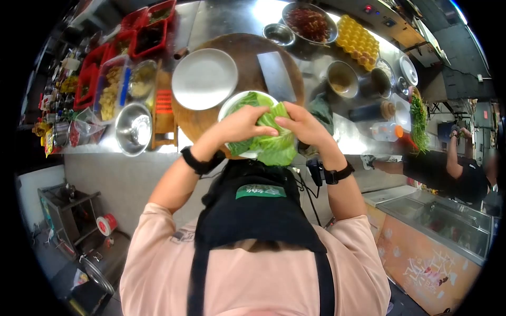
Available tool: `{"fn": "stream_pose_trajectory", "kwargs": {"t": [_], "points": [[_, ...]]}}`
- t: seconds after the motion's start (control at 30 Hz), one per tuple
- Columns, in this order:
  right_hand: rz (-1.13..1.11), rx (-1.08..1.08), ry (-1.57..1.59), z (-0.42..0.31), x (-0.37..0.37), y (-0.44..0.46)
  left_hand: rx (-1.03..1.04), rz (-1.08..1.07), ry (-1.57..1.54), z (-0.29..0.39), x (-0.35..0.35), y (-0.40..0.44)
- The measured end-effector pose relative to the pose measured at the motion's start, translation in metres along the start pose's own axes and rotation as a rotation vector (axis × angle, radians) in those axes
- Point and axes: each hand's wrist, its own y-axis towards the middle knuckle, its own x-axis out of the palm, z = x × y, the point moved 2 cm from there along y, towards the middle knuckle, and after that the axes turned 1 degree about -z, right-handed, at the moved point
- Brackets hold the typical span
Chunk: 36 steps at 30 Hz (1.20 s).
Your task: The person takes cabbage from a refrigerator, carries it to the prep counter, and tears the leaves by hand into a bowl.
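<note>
Green leafy vegetable (275, 148) lies in and over a white bowl (225, 109) at the front edge of a round wooden board (247, 46). My left hand (246, 124) is closed on the leaves from the left, over the bowl. From the right, my right hand (304, 123) grips the same leaves, its thumb near the left fingertips. Behind the bowl, a cleaver (276, 75) rests flat on the board. A white plate (204, 79) sits on the board's left side.
Red bins (150, 38), a steel bowl (134, 129) and a clear tub (110, 87) stand left. Right are a yellow egg tray (357, 42), steel pots (342, 79), a bottle (386, 131) and green herbs (419, 124). Another person (464, 171) is far right.
</note>
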Motion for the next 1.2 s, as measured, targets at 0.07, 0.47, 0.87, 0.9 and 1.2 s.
{"fn": "stream_pose_trajectory", "kwargs": {"t": [0.07, 0.47, 0.87, 0.9, 1.2], "points": [[-0.026, 0.025, 0.063, 0.001, 0.002, 0.006, -0.031, -0.122, -0.133, -0.004, 0.001, 0.004], [0.499, -0.051, 0.720, 0.057, -0.002, 0.005, -0.087, 0.751, -0.615, 0.006, -0.007, -0.010], [0.191, -0.039, 0.387, 0.044, -0.017, -0.024, -0.071, 0.352, 0.407, -0.018, 0.002, -0.014], [0.168, -0.035, 0.453, 0.042, -0.015, -0.024, -0.059, 0.350, 0.308, -0.019, -0.002, -0.013], [0.069, -0.065, 0.368, 0.003, -0.002, -0.014, -0.204, -0.291, -0.055, 0.007, -0.016, -0.005]]}}
